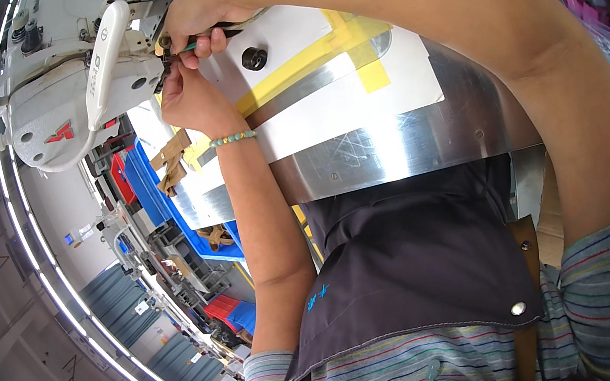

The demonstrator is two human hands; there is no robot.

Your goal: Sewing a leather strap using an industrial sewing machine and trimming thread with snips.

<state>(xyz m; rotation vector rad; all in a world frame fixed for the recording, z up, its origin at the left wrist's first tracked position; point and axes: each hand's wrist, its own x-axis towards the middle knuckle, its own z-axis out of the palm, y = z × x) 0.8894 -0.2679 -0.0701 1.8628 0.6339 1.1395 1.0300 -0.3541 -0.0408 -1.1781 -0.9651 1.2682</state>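
Note:
Both hands are close together at the needle end of a white sewing machine (59, 107). My right hand (201, 19) reaches in from above with its fingers closed around a slim green and black tool (190, 47); its exact kind does not show. Just below, my left hand (193, 101) has its fingertips pinched against the machine's small metal parts (165, 53). Whatever lies between those fingertips is hidden. A beaded bracelet (233, 138) circles the left wrist. Beside the hands, a small round black part (254, 58) rests on the white sheet (356, 110) covering the table.
Yellow tape (303, 60) crosses the sheet on the metal tabletop (362, 156). Brown fabric straps (174, 161) lie at its left edge, beside a blue bin (191, 229). A white lever (107, 62) juts from the machine. Plastic-wrapped items (595, 21) sit at the far right.

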